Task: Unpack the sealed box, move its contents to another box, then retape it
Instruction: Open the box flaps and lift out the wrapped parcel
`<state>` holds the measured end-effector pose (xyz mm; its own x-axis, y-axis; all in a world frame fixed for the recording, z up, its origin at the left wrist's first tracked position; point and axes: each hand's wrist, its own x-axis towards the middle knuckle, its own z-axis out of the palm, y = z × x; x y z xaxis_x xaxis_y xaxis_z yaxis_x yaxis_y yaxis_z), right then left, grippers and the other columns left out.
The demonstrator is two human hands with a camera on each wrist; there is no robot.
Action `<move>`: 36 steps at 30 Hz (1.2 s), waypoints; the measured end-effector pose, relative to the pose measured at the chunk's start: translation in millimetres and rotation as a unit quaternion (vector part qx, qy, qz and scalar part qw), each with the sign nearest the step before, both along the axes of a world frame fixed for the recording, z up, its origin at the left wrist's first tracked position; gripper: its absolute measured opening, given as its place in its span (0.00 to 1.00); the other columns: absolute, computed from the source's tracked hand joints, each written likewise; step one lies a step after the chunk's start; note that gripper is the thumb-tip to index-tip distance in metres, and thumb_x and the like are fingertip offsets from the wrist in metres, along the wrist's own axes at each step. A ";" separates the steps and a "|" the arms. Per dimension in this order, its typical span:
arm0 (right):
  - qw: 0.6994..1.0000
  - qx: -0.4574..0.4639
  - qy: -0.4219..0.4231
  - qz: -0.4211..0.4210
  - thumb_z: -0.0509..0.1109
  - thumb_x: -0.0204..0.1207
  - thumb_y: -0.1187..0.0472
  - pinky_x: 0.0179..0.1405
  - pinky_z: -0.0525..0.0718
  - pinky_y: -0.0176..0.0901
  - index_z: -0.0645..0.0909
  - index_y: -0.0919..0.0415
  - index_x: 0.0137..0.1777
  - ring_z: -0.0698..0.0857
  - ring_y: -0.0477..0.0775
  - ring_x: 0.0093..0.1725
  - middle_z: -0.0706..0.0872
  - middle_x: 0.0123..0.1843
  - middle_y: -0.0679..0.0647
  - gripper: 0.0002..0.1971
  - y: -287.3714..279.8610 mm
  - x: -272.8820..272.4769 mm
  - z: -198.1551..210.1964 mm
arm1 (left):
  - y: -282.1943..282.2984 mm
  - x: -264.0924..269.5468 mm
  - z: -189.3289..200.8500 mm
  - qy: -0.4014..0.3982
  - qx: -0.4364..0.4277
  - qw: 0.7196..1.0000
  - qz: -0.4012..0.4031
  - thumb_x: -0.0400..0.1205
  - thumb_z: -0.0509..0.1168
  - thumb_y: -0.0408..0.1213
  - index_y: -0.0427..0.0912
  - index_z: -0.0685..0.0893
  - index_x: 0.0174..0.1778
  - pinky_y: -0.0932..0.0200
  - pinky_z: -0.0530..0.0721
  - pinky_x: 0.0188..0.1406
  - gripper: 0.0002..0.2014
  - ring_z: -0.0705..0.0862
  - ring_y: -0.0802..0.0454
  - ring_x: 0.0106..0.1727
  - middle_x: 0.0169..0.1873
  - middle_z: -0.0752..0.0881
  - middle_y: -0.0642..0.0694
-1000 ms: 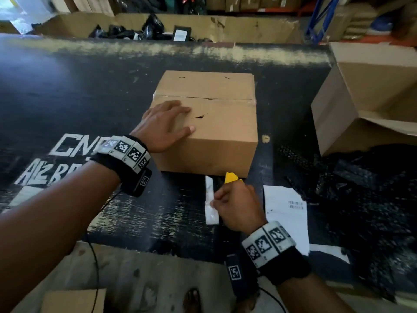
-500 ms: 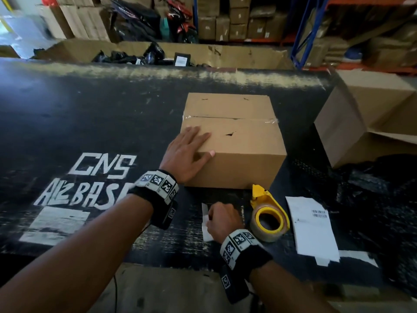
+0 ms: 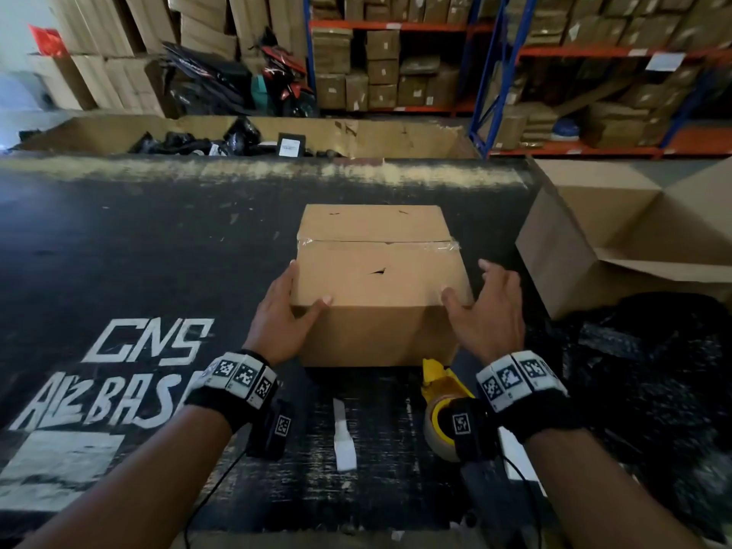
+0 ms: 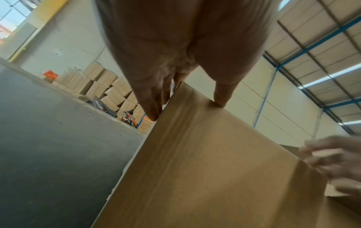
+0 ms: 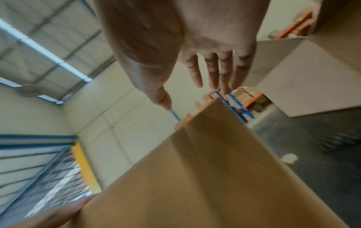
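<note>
Head view: a person stood at a dark worktable (image 3: pixel 158 251) painted with white lettering, both forearms stretched forward over its near edge. At left, the left hand (image 3: pixel 283 322) gripped the near left corner of a sealed cardboard box (image 3: pixel 376 279), its fingers lying straight along the box's left side and its thumb pressed across the top edge; the left wrist camera showed the same hold, with fingers (image 4: pixel 150 106) down the side wall and the thumb on top. The box sat flat at the middle of the table, clear tape running along its top seam. Just in front of it lay a white paper strip (image 3: pixel 342 441) and, beside that, a yellow tape dispenser (image 3: pixel 441 406), partly hidden under the right wrist. At right, the right hand (image 3: pixel 491 315) hovered with fingers spread and relaxed beside the box's near right corner, holding nothing; whether the thumb touched the cardboard could not be told. Farther right, an opened, larger box (image 3: pixel 594 239) stood at the table's edge.
</note>
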<state>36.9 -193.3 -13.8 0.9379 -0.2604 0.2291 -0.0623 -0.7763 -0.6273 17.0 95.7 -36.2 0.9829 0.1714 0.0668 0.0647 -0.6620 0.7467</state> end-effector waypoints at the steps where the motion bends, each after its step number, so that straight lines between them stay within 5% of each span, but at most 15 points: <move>1: 0.998 0.020 0.061 0.013 0.71 0.74 0.39 0.68 0.78 0.58 0.65 0.57 0.81 0.74 0.62 0.74 0.70 0.77 0.59 0.40 -4.5 11.4 -4.0 | 0.4 2.4 0.2 0.000 -0.007 1.000 0.001 0.83 0.67 0.60 0.51 0.54 0.90 0.40 0.66 0.83 0.44 0.65 0.44 0.85 0.87 0.63 0.48; 4: 0.985 0.065 0.139 0.076 0.69 0.71 0.32 0.74 0.76 0.59 0.63 0.58 0.84 0.74 0.62 0.77 0.72 0.80 0.59 0.47 -13.3 32.2 -13.9 | -1.7 12.7 0.1 0.009 -0.014 1.000 -0.003 0.82 0.69 0.60 0.49 0.53 0.90 0.40 0.68 0.83 0.46 0.67 0.44 0.84 0.86 0.64 0.47; 7: 0.984 0.074 0.128 0.096 0.73 0.77 0.39 0.78 0.69 0.56 0.56 0.58 0.88 0.69 0.61 0.81 0.67 0.84 0.58 0.46 -21.5 37.9 -10.0 | -8.3 25.5 1.2 0.010 -0.022 1.000 -0.002 0.81 0.70 0.59 0.49 0.55 0.90 0.41 0.71 0.82 0.46 0.69 0.44 0.83 0.85 0.66 0.47; 12: 0.981 0.134 0.020 0.139 0.80 0.73 0.54 0.73 0.78 0.51 0.74 0.53 0.76 0.77 0.55 0.73 0.75 0.75 0.53 0.32 -40.1 43.3 -3.8 | -15.1 40.5 10.1 -0.035 -0.064 0.997 -0.016 0.76 0.79 0.50 0.53 0.65 0.83 0.40 0.81 0.72 0.42 0.77 0.48 0.75 0.78 0.75 0.48; 15: 0.960 0.226 -0.049 0.158 0.81 0.73 0.60 0.67 0.81 0.46 0.71 0.53 0.75 0.81 0.47 0.69 0.80 0.71 0.47 0.32 -51.9 40.3 2.0 | -11.9 37.1 14.4 -0.112 -0.071 0.991 0.001 0.73 0.83 0.40 0.50 0.70 0.77 0.46 0.82 0.71 0.39 0.81 0.53 0.71 0.72 0.80 0.51; 18: 0.926 0.319 -0.104 0.175 0.72 0.81 0.64 0.58 0.84 0.43 0.73 0.56 0.74 0.87 0.47 0.59 0.88 0.60 0.50 0.23 -63.2 31.9 11.2 | -9.4 20.8 26.0 -0.191 -0.078 0.978 0.019 0.78 0.76 0.28 0.47 0.76 0.70 0.54 0.85 0.66 0.26 0.87 0.60 0.62 0.60 0.88 0.58; 20: 0.901 0.368 -0.102 0.207 0.62 0.86 0.64 0.54 0.85 0.48 0.81 0.58 0.65 0.88 0.50 0.55 0.90 0.54 0.52 0.12 -74.3 25.7 16.3 | -6.9 3.8 34.9 -0.200 -0.108 0.973 0.031 0.86 0.65 0.23 0.46 0.79 0.65 0.69 0.83 0.59 0.16 0.87 0.70 0.55 0.51 0.90 0.67; 22: 0.886 0.371 -0.080 0.266 0.55 0.86 0.62 0.54 0.83 0.49 0.86 0.63 0.56 0.88 0.54 0.52 0.91 0.49 0.56 0.16 -86.5 22.9 14.7 | -0.1 -15.6 37.6 -0.168 -0.162 0.972 0.002 0.91 0.53 0.26 0.37 0.83 0.63 0.66 0.82 0.61 0.14 0.88 0.67 0.58 0.53 0.92 0.64; 25: 0.889 0.299 -0.036 0.346 0.61 0.86 0.63 0.54 0.82 0.44 0.88 0.66 0.49 0.88 0.53 0.49 0.91 0.44 0.55 0.14 -98.5 22.9 9.6 | 9.3 -37.7 35.1 -0.077 -0.236 0.967 -0.049 0.93 0.49 0.37 0.30 0.86 0.62 0.45 0.80 0.71 0.21 0.88 0.44 0.67 0.59 0.92 0.40; 27: 0.904 0.194 -0.022 0.379 0.73 0.80 0.61 0.54 0.86 0.46 0.89 0.58 0.51 0.87 0.49 0.52 0.90 0.47 0.46 0.05 -102.3 25.1 3.3 | 8.3 -46.4 36.1 -0.046 -0.141 0.986 -0.076 0.91 0.58 0.33 0.38 0.89 0.61 0.55 0.83 0.69 0.14 0.87 0.55 0.66 0.60 0.92 0.50; 30: 0.915 0.011 -0.014 0.404 0.80 0.69 0.49 0.59 0.81 0.41 0.87 0.45 0.60 0.79 0.41 0.60 0.81 0.57 0.37 0.19 -106.3 30.2 -2.6 | 7.1 -45.9 33.5 -0.031 -0.005 0.993 -0.116 0.79 0.76 0.35 0.50 0.87 0.64 0.64 0.83 0.66 0.17 0.84 0.67 0.66 0.63 0.88 0.63; 36: 0.898 -0.164 -0.006 0.408 0.81 0.63 0.39 0.63 0.78 0.43 0.74 0.41 0.75 0.71 0.42 0.61 0.71 0.60 0.38 0.39 -99.7 44.4 4.6 | 5.9 -23.8 17.7 -0.065 0.233 0.957 -0.161 0.74 0.81 0.49 0.62 0.75 0.75 0.57 0.77 0.64 0.34 0.76 0.56 0.65 0.62 0.76 0.60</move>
